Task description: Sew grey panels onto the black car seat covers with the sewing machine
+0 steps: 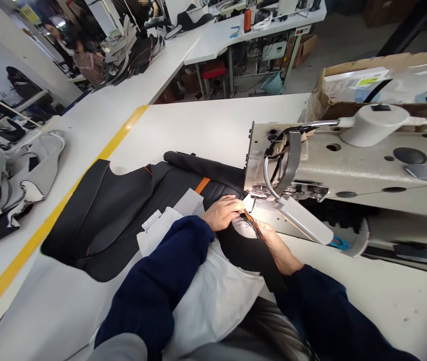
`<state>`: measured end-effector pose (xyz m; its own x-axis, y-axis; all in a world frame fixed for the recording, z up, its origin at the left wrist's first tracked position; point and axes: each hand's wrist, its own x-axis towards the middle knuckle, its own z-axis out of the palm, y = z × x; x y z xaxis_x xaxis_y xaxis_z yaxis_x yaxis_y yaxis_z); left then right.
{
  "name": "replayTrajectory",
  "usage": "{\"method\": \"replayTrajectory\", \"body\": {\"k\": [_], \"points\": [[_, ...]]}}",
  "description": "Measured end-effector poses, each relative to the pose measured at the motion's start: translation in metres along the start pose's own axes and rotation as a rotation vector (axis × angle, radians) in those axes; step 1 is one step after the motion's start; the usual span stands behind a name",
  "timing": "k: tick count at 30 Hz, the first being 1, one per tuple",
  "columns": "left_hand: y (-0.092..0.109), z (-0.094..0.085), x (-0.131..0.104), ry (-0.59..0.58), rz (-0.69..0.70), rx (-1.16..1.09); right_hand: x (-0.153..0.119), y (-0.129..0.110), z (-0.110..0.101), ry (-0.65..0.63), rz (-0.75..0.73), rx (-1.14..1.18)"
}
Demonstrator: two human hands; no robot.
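A large black seat cover [123, 210] with an orange stripe and white-grey backing lies across the table, and one edge reaches the sewing machine [292, 160]. Close in front of the machine's needle area, my left hand [223, 213] has its fingers pressed together on the cover's edge. My right hand [279, 248] grips the same piece a little nearer to me, beside a curved black section. Between my hands runs a narrow orange-and-black strip [251, 220] along the edge. Part of my right fingers is hidden under the material.
A lamp [305, 220] on the machine lights the stitching spot. Grey-and-black cover pieces [10, 175] are piled at the left, past a yellow tape line [119, 138]. An open cardboard box [322, 90] stands behind the machine. Another table [213, 40] holds an orange thread spool [247, 21].
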<state>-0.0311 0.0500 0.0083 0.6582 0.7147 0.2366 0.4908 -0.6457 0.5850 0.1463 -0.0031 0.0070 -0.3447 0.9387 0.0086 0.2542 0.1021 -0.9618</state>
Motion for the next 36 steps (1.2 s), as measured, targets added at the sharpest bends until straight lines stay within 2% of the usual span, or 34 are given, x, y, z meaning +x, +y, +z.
{"method": "replayTrajectory", "body": {"k": [3, 5, 11, 14, 20, 25, 29, 36], "points": [[0.008, 0.003, 0.000, -0.007, 0.033, 0.089, -0.017, 0.004, -0.008, 0.004, 0.236, 0.243], [0.015, 0.007, 0.000, -0.036, 0.056, 0.175, -0.028, 0.009, -0.016, -0.002, 0.316, 0.216], [0.022, 0.014, 0.001, -0.116, 0.089, 0.295, -0.037, 0.015, -0.031, -0.102, 0.162, -0.271], [0.022, 0.013, 0.001, -0.143, 0.087, 0.308, -0.035, 0.016, -0.030, -0.141, 0.094, -0.378], [0.024, 0.015, -0.004, -0.085, 0.117, 0.327, -0.034, 0.018, -0.030, -0.159, 0.069, -0.402], [0.019, 0.018, -0.004, -0.116, 0.105, 0.258, -0.031, 0.018, -0.033, -0.165, 0.074, -0.370], [0.014, 0.021, -0.002, -0.087, 0.110, 0.185, -0.030, 0.020, -0.034, -0.165, 0.091, -0.355], [0.012, 0.020, -0.001, -0.103, 0.104, 0.166, -0.028, 0.022, -0.035, -0.178, 0.132, -0.343]]}}
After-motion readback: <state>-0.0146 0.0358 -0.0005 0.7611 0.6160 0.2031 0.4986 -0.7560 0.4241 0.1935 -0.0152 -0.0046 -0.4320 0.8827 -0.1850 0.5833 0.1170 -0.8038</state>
